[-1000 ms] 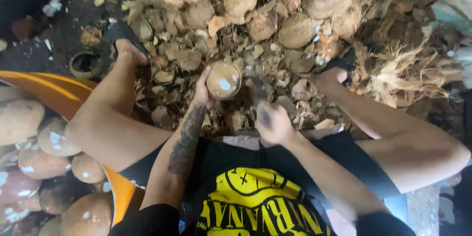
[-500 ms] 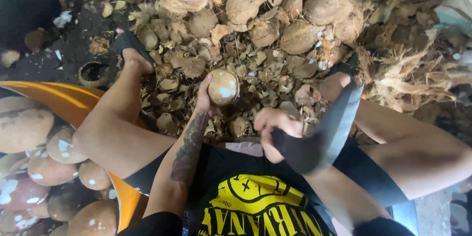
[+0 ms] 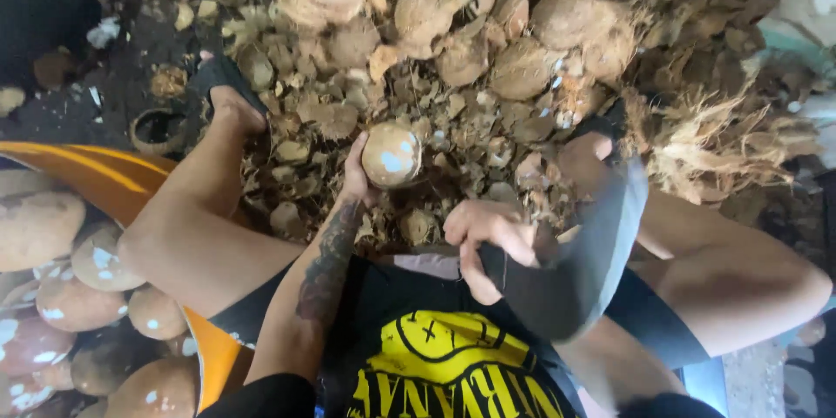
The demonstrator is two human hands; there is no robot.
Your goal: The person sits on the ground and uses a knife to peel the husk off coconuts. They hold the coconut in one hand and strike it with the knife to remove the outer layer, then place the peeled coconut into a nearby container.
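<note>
Raised since the earlier frames, the right hand now has its fingers clenched on the handle of a dark curved blade swung up toward 4 o'clock. At centre, the left hand cups one half-peeled coconut from its 9 o'clock side, over the husk pile. Fingers are best kept low behind the shell, away from the blade's path. Roughly ten peeled coconuts fill the orange tub at 8 o'clock; one blade.
</note>
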